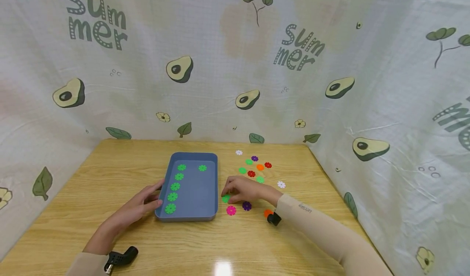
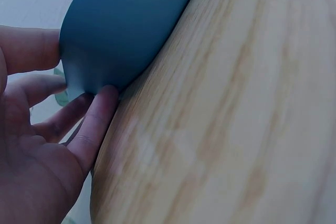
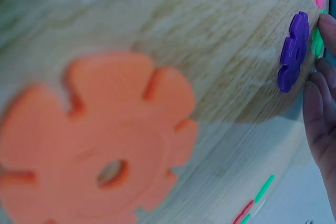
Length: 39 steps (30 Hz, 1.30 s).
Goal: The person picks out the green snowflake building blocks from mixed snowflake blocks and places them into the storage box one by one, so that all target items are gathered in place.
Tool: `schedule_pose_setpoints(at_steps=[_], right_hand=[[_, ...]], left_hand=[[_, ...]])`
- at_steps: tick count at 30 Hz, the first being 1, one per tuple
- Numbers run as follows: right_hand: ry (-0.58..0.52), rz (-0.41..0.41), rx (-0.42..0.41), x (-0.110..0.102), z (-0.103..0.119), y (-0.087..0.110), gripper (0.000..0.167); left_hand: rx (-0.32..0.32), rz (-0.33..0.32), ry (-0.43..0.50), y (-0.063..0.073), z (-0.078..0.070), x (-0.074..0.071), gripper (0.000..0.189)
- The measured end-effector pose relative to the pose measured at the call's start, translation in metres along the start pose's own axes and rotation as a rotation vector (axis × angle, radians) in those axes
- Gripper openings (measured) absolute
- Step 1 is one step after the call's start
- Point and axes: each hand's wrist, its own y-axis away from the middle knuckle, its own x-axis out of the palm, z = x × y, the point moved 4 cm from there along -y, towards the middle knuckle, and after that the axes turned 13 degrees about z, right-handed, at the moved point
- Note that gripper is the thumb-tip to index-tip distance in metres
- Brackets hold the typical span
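Observation:
A blue-grey tray (image 1: 198, 190) lies on the wooden table, with several green flower-shaped discs in it: a column along its left side and one (image 1: 202, 168) at the upper right. My left hand (image 1: 141, 202) touches the tray's left wall with its fingertips; in the left wrist view its fingers (image 2: 100, 114) extend to the wall near the table. Just right of the tray, my right hand (image 1: 244, 189) pinches a green notched disc (image 1: 225, 199) between thumb and fingers. A pink disc (image 1: 231, 210) and a purple disc (image 1: 247, 205) lie close by it.
Beyond the right hand lie scattered discs, among them a red one (image 1: 268, 165), a white one (image 1: 281, 184) and a green one (image 1: 260, 179). An orange disc (image 3: 100, 140) is under the right wrist. A printed curtain (image 1: 213, 116) hangs behind and beside the table.

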Motion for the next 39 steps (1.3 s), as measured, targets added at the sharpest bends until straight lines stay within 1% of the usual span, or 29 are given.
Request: schedule_pose_setpoints(at_steps=[10, 19, 27, 33, 39], right_hand=[[-0.007, -0.023, -0.034, -0.002, 0.0, 0.002, 0.025], [0.005, -0.023, -0.026, -0.003, -0.001, 0.004, 0.025], [0.024, -0.033, -0.041, -0.004, 0.0, 0.006, 0.026], [0.013, -0.033, -0.007, -0.007, -0.001, 0.01, 0.025], [0.001, -0.062, 0.046, -0.021, -0.002, 0.016, 0.024]], left_hand=[[-0.014, -0.007, -0.009, 0.0, -0.001, 0.0, 0.075], [-0.02, -0.006, -0.003, 0.0, -0.001, 0.0, 0.076], [-0.014, -0.004, -0.003, 0.0, -0.001, 0.0, 0.075], [0.009, 0.006, 0.011, 0.0, -0.001, 0.0, 0.075], [0.016, 0.003, 0.012, -0.001, 0.0, 0.0, 0.075]])
